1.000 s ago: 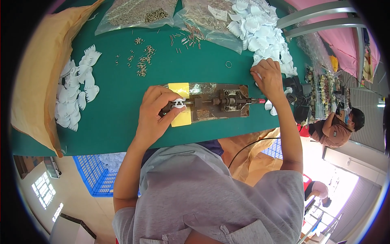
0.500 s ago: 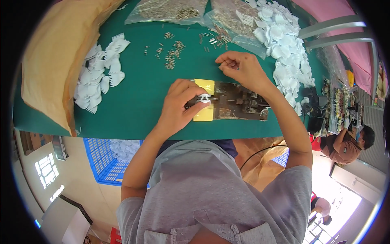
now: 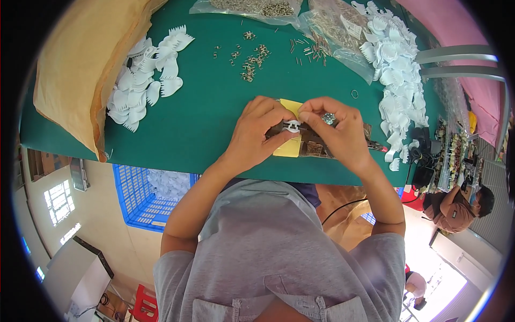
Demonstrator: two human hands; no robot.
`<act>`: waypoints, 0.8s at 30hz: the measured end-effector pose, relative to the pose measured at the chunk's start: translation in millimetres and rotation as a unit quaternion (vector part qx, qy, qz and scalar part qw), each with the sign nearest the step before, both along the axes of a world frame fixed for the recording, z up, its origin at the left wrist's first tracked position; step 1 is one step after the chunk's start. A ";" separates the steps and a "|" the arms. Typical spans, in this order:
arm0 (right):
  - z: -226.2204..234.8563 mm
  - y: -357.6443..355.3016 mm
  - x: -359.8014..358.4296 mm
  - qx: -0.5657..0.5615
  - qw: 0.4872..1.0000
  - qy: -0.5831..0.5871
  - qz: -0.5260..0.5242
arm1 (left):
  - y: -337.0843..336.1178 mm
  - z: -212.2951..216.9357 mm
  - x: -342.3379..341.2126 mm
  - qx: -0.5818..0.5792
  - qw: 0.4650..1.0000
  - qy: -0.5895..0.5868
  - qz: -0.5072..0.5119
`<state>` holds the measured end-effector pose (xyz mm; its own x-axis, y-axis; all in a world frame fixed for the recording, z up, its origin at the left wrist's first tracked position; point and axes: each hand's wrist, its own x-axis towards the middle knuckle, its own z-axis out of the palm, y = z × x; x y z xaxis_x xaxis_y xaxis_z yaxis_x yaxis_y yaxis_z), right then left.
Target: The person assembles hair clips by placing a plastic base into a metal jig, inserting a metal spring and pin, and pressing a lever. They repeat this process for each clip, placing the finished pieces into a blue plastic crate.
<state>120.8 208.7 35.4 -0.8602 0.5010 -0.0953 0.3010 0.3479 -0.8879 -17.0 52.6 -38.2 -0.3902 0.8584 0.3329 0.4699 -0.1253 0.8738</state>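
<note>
My left hand (image 3: 256, 130) is closed, with thumb and forefinger round a small white plastic clip (image 3: 292, 126), which looks like a hair claw clip. The clip sits at the left end of a dark metal jig (image 3: 314, 148) with a yellow strip (image 3: 287, 149) across it. Just right of the clip, my right hand (image 3: 343, 131) comes over the jig with thumb and forefinger pinched together. Whatever those fingertips hold is too small to make out. The right hand hides most of the jig's mechanism.
Small metal springs (image 3: 249, 72) and thin pins (image 3: 311, 51) lie beyond the jig. White toothed clip halves are heaped at left (image 3: 137, 86) and right (image 3: 394, 70). Plastic bags (image 3: 340, 32) of metal parts stand at the back. A blue crate (image 3: 126, 196) is below the table edge.
My right hand has come down from above the jig to the clip, its fingers now pinched beside it. My left hand keeps hold of the clip. The whole view has shifted a little.
</note>
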 end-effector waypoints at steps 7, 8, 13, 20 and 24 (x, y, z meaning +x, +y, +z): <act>-9.8 -14.0 6.3 0.143 0.988 0.041 0.030 | -0.4 -1.2 1.6 -0.004 1.000 -0.004 0.001; -10.5 -15.3 6.5 0.141 0.989 0.040 0.030 | -0.8 -0.9 1.8 -0.001 1.000 -0.003 0.002; -9.8 -19.5 7.4 0.163 0.986 0.034 0.015 | -1.3 -2.1 0.8 -0.006 1.000 0.001 0.000; -7.0 -11.9 5.7 0.155 0.987 0.034 0.014 | 6.3 -3.1 -0.7 0.005 1.000 -0.012 0.003; -9.1 6.4 -8.3 0.008 0.996 0.055 -0.065 | 0.9 2.2 -3.8 0.000 1.000 -0.002 0.004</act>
